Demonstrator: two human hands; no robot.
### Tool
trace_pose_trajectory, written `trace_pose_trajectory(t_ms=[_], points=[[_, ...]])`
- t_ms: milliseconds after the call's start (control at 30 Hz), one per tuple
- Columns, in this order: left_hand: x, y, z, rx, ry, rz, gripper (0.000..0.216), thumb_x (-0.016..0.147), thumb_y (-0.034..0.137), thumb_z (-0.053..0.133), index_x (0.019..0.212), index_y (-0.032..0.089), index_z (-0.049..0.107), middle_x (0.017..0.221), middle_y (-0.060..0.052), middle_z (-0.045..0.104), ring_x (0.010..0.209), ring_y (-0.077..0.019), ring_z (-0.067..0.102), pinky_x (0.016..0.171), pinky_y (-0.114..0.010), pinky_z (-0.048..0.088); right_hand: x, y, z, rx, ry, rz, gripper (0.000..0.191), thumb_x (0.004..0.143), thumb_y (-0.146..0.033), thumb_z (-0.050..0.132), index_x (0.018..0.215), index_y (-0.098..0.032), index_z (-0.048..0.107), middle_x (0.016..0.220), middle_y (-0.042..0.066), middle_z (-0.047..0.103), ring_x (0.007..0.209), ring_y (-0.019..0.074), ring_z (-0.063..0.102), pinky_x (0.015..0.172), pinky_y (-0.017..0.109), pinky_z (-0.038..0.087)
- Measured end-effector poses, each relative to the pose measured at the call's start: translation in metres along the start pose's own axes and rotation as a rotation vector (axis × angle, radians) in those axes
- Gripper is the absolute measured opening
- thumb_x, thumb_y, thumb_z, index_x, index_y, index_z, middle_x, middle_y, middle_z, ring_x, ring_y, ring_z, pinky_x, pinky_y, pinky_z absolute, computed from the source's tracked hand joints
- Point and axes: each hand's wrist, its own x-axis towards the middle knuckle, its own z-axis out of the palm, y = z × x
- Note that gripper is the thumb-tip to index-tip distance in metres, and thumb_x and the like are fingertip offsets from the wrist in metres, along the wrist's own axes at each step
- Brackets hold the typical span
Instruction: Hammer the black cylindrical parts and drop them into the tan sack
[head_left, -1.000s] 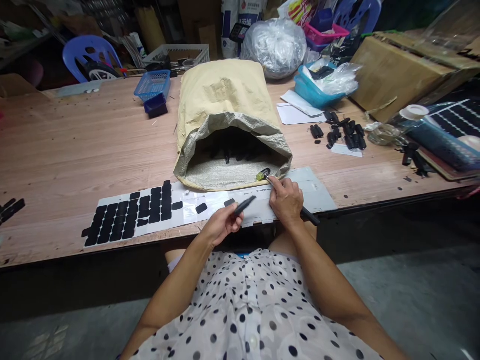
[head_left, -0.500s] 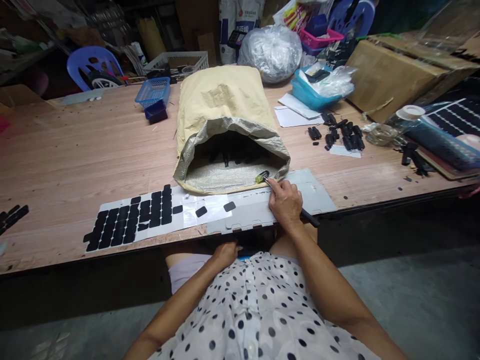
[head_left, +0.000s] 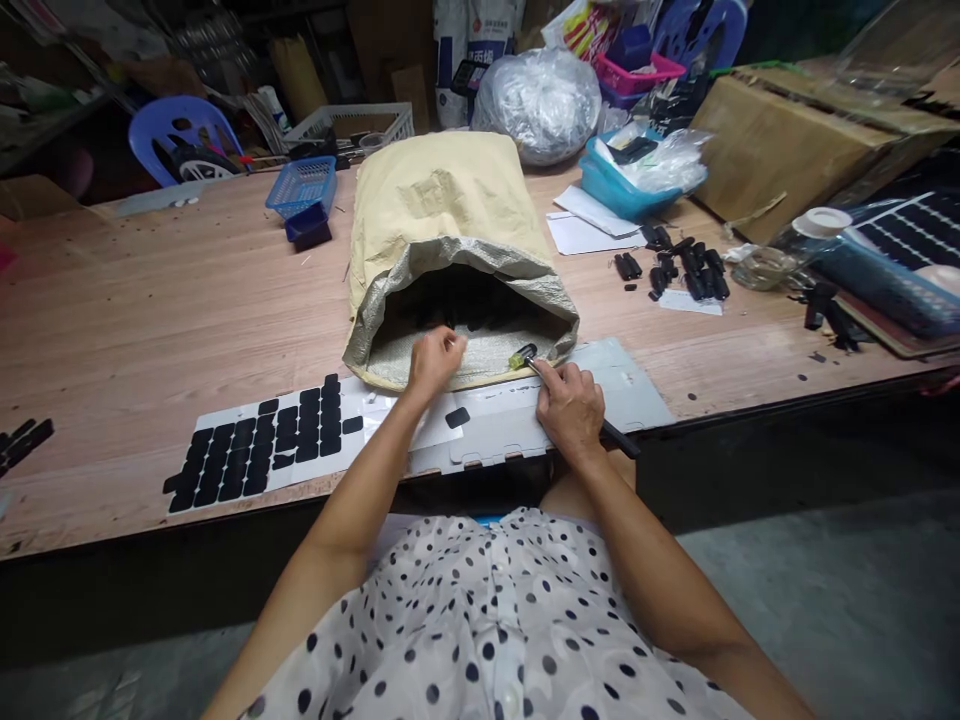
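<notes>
My left hand [head_left: 437,362] is at the mouth of a cream woven sack [head_left: 442,185], over its silvery lower lining. Its fingers are curled together; whatever they may hold is hidden. Black pieces show dimly inside the sack. My right hand [head_left: 571,408] is closed on a slim tool with a black handle [head_left: 621,439], which sticks out behind the palm. Just beyond its fingertips, at the sack's lip, lies a small yellow-green and black piece [head_left: 523,356]. Under the right hand is a grey board [head_left: 622,375]. A black rounded sticker [head_left: 457,417] lies on a white sheet between the hands.
Rows of black stickers [head_left: 244,455] sit to the left along the table edge. A pile of small black parts [head_left: 694,270] lies right of the sack. Behind stand a blue basket [head_left: 301,187], a teal basin [head_left: 626,190] and a cardboard box [head_left: 787,150].
My left hand has risen from my lap to the sack's opening. My right hand stays in place with the tool. The left arm now covers one of the loose stickers.
</notes>
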Motion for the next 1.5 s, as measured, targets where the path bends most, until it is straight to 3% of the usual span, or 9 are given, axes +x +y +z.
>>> trace_pose_trajectory(t_ms=[33,100,233,367,533,633,800,1333,1500], points=[[0.02,0.003,0.002,0.054,0.117,-0.031,0.025,0.095,0.032,0.056,0.095,0.016,0.074,0.098,-0.01,0.077,0.094,-0.0234,0.07,0.082,-0.03,0.051,0.0,0.0,0.0,0.0,-0.001,-0.002,0.041,0.09,-0.017,0.055,0.127,-0.026,0.07,0.096,0.009,0.059,0.086,0.0232,0.041,0.071,0.034,0.025],[0.051,0.004,0.008,0.147,0.224,-0.113,0.022,0.093,0.031,0.059,0.097,0.015,0.074,0.105,-0.015,0.076,0.103,-0.028,0.07,0.088,-0.033,0.051,0.0,-0.001,-0.001,0.001,-0.004,-0.003,0.042,0.089,-0.017,0.055,0.127,-0.027,0.07,0.096,0.009,0.059,0.087,0.0233,0.041,0.072,0.034,0.026],[0.072,-0.003,0.016,0.248,0.179,-0.165,0.019,0.088,0.03,0.064,0.096,0.015,0.073,0.113,-0.02,0.074,0.107,-0.0336,0.07,0.087,-0.038,0.051,0.0,-0.003,-0.004,0.005,-0.017,0.01,0.042,0.09,-0.016,0.053,0.127,-0.027,0.07,0.096,0.009,0.06,0.087,0.0234,0.043,0.072,0.034,0.027],[0.05,-0.017,0.011,0.218,0.168,-0.055,0.014,0.086,0.027,0.066,0.094,0.017,0.072,0.104,-0.014,0.075,0.099,-0.0301,0.07,0.083,-0.037,0.051,0.001,-0.005,-0.005,0.01,-0.034,0.02,0.043,0.09,-0.017,0.054,0.128,-0.027,0.069,0.097,0.009,0.06,0.089,0.0241,0.043,0.072,0.034,0.027],[-0.007,-0.033,0.019,0.006,-0.076,0.343,0.013,0.086,0.028,0.068,0.096,0.021,0.072,0.088,-0.002,0.073,0.078,-0.0176,0.065,0.075,-0.029,0.05,0.001,-0.004,-0.005,0.02,-0.044,0.021,0.043,0.09,-0.018,0.054,0.129,-0.027,0.069,0.098,0.01,0.059,0.089,0.0244,0.042,0.073,0.035,0.027],[-0.034,-0.038,0.035,0.007,-0.126,0.445,0.011,0.086,0.027,0.068,0.094,0.021,0.072,0.09,-0.002,0.071,0.081,-0.0176,0.064,0.078,-0.029,0.05,0.001,-0.003,-0.006,0.017,-0.04,0.026,0.042,0.091,-0.018,0.053,0.129,-0.027,0.069,0.098,0.01,0.059,0.089,0.0244,0.042,0.073,0.034,0.027],[-0.043,-0.042,0.052,0.045,-0.07,0.437,0.016,0.085,0.023,0.067,0.099,0.02,0.073,0.096,-0.004,0.067,0.09,-0.0201,0.064,0.087,-0.033,0.052,0.001,-0.003,-0.007,0.016,-0.029,0.019,0.041,0.092,-0.018,0.052,0.128,-0.027,0.07,0.098,0.01,0.06,0.088,0.024,0.042,0.073,0.034,0.027],[-0.04,-0.037,0.054,0.033,-0.064,0.396,0.022,0.088,0.027,0.065,0.108,0.024,0.075,0.096,-0.002,0.065,0.087,-0.0191,0.064,0.081,-0.032,0.051,-0.001,-0.001,-0.005,0.039,0.004,0.025,0.042,0.09,-0.019,0.053,0.127,-0.027,0.07,0.097,0.01,0.06,0.088,0.0243,0.042,0.073,0.035,0.029],[-0.037,-0.038,0.055,0.036,-0.052,0.398,0.02,0.084,0.027,0.07,0.103,0.024,0.076,0.096,-0.002,0.067,0.088,-0.0194,0.064,0.082,-0.031,0.051,0.0,-0.001,-0.007,0.021,-0.002,0.024,0.041,0.092,-0.018,0.049,0.126,-0.027,0.071,0.096,0.01,0.06,0.087,0.0238,0.043,0.072,0.034,0.029]])
